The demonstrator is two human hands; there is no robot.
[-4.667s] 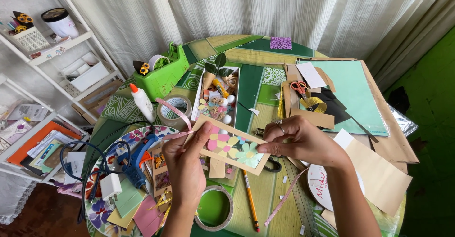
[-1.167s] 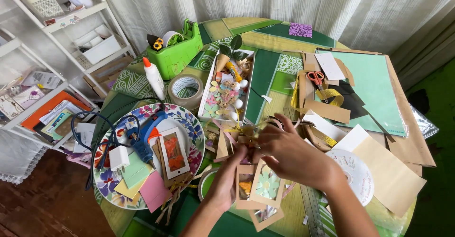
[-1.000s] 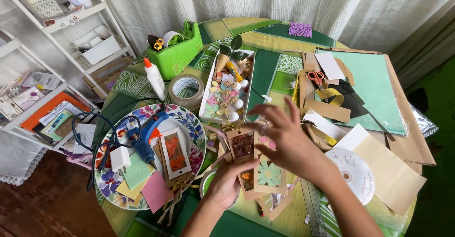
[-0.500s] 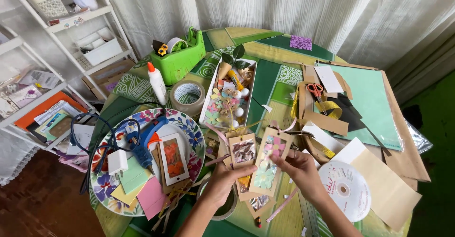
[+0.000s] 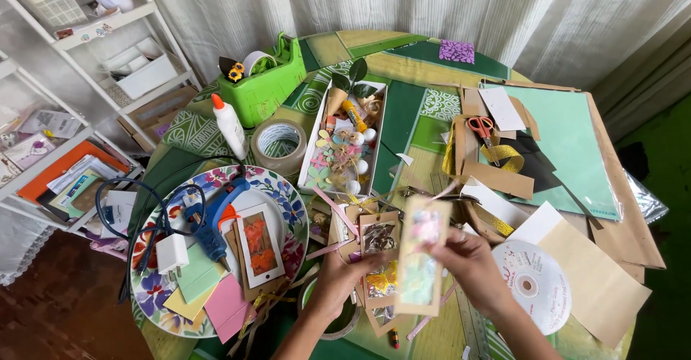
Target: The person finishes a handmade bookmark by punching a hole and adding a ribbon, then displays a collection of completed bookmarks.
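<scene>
Crowded with craft supplies, your round table (image 5: 403, 72) sits before pale curtains. Your right hand (image 5: 471, 263) pinches one long card (image 5: 421, 259) with pastel flowers, fingers closed on its edge, held above the table's near side. Your left hand (image 5: 338, 281) grips a fanned bunch of cards (image 5: 378, 256) (three or so, overlap hides the count). These look decorated already; loose paper flowers in one white tray (image 5: 345, 144) suggest more remains. One glue gun (image 5: 212, 220) rests on one floral plate (image 5: 288, 194).
</scene>
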